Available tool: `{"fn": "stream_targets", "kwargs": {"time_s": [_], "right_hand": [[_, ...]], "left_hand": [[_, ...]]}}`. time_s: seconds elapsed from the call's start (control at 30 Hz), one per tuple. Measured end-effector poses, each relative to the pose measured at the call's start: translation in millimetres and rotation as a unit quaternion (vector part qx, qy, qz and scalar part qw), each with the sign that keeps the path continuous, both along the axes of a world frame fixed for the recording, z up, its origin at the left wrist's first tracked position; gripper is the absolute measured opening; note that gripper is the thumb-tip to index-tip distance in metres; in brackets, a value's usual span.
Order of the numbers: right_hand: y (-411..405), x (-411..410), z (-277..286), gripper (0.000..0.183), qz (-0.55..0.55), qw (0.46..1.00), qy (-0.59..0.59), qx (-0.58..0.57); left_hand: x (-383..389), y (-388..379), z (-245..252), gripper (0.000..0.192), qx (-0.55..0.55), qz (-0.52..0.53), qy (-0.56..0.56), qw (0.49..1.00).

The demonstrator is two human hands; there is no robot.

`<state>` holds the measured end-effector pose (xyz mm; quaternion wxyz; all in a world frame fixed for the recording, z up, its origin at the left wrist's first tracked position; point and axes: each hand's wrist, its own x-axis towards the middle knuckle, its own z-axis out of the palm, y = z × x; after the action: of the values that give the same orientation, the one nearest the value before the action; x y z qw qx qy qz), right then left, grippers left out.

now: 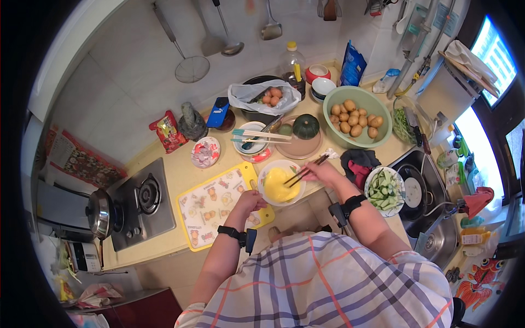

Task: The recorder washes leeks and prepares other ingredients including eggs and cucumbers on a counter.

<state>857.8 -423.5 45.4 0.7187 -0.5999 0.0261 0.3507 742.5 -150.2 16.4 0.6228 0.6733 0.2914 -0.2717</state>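
Observation:
A white bowl [298, 194] holds bright yellow beaten egg [279, 187]. My right hand [322, 171] grips a pair of dark chopsticks [298, 175], whose tips reach into the egg. At the bowl's left rim is my left hand [251, 201], its fingers curled against the edge and partly hidden from above. Under that hand lies a yellow-rimmed cutting board [213, 207] printed with cartoon bears. The bowl sits near the counter's front edge, right of the board.
A plate of cut cucumber [384, 192] stands by the sink [441, 242]. Behind are a green basin [348, 141] of potatoes, a dark green squash [306, 126], a bag of eggs [246, 96] and light chopsticks [262, 134] across a bowl. A gas stove [143, 213] is left.

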Motion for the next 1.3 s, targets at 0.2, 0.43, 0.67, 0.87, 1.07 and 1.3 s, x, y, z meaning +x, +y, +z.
{"fn": "stream_targets", "kwargs": {"time_s": [0.2, 0.43, 0.67, 0.87, 1.07, 1.3], "right_hand": [[-8.0, 1.2, -18.2, 0.025, -0.096, 0.994, 0.038, 0.032], [-11.6, -6.1, -15.1, 0.027, -0.021, 0.997, 0.054, 0.057], [-16.4, 5.5, -8.7, 0.02, -0.09, 0.996, -0.012, 0.01], [-16.5, 9.0, 1.5, 0.022, -0.059, 0.998, -0.01, -0.008], [-9.4, -5.1, 20.5, 0.02, -0.028, 0.998, -0.049, -0.015], [-21.8, 7.1, 6.7, 0.022, -0.084, 0.993, -0.053, -0.057]], "left_hand": [[2.2, -4.6, 0.0, 0.012, -0.013, 0.013, 0.007, 1.0], [-0.4, -5.2, -4.2, 0.011, -0.027, 0.028, 0.003, 0.999], [-3.2, -3.2, -2.7, 0.01, -0.029, 0.042, 0.004, 0.999], [-3.4, -3.4, -7.0, 0.012, -0.026, 0.04, 0.0, 0.999], [-6.0, -2.4, -5.3, 0.012, -0.034, 0.038, -0.006, 0.999], [-5.3, -5.8, -5.5, 0.013, -0.043, 0.043, -0.015, 0.998]]}}
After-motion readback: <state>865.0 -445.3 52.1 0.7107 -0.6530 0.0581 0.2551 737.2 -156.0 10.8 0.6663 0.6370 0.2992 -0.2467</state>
